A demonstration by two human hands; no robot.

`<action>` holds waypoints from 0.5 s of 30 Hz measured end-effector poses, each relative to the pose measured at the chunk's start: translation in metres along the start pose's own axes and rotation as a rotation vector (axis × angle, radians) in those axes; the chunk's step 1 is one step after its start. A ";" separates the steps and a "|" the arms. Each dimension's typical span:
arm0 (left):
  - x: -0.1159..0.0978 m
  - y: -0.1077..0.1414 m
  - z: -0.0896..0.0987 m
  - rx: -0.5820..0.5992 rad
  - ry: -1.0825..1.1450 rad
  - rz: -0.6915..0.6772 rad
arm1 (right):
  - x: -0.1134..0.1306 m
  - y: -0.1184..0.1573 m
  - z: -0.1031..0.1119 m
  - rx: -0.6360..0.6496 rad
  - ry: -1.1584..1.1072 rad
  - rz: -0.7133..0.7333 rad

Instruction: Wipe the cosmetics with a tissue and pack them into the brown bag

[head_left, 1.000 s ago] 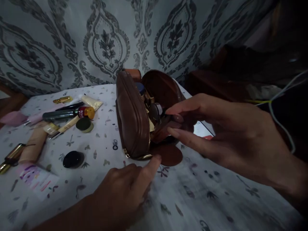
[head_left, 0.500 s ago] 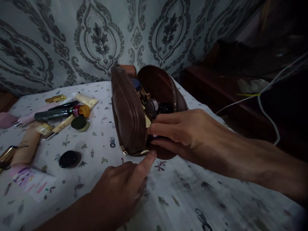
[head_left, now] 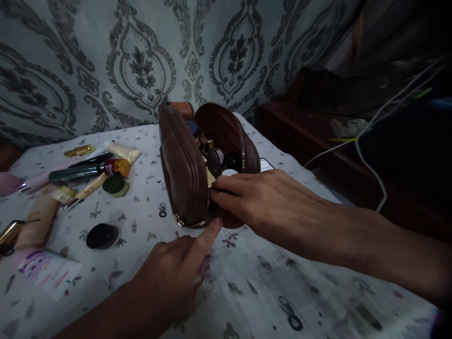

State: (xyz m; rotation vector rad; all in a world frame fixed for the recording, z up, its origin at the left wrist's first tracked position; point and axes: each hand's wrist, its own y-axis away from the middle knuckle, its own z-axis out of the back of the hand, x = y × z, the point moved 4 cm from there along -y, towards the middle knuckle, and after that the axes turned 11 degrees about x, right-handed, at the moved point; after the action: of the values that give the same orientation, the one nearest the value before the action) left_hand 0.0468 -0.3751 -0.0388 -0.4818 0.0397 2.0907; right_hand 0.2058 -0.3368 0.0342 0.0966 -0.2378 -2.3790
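A brown makeup bag [head_left: 183, 169] stands unzipped on the patterned cloth, its flap folded back to the right. My right hand [head_left: 257, 195] reaches into the bag's near end. Its fingers are closed together, and their tips are partly hidden inside, so what they hold cannot be made out. Just behind them shows a white round lid [head_left: 229, 173]. Several cosmetics, including a dark round jar [head_left: 214, 162], fill the bag. My left hand [head_left: 176, 268] has its index finger stretched out, touching the bag's near lower edge by the zipper; its other fingers are loosely curled.
To the left lie a dark green tube [head_left: 76, 173], a cream tube [head_left: 123, 151], a beige bottle [head_left: 37, 221], a black round item [head_left: 100, 235] and a white-and-purple tube [head_left: 51, 273]. A patterned curtain [head_left: 141, 66] hangs behind. White cables [head_left: 367, 165] run at the right.
The view has shifted slightly. My right hand has turned palm-down a little within the bag, and a white lid now shows behind it. My left finger stays at the bag's edge.
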 end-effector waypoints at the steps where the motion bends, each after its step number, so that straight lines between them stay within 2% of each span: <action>1: 0.000 0.000 0.000 -0.002 -0.004 -0.002 | 0.000 0.000 0.000 -0.013 0.023 0.006; 7: -0.001 0.000 0.006 -0.044 0.000 -0.027 | -0.001 0.009 0.002 -0.101 0.015 0.022; 11: -0.001 0.000 0.014 -0.077 -0.016 -0.012 | -0.015 0.024 0.013 -0.337 -0.111 -0.092; 13: -0.001 0.003 0.016 -0.084 -0.027 -0.009 | -0.021 0.028 0.017 -0.446 -0.130 -0.087; 15: -0.001 0.008 0.015 -0.070 -0.038 -0.021 | -0.026 0.025 0.020 -0.499 -0.139 -0.035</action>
State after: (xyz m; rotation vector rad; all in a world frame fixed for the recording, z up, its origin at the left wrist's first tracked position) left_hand 0.0360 -0.3769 -0.0255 -0.4825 -0.0607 2.0859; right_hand 0.2384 -0.3343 0.0588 -0.3018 0.2983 -2.4101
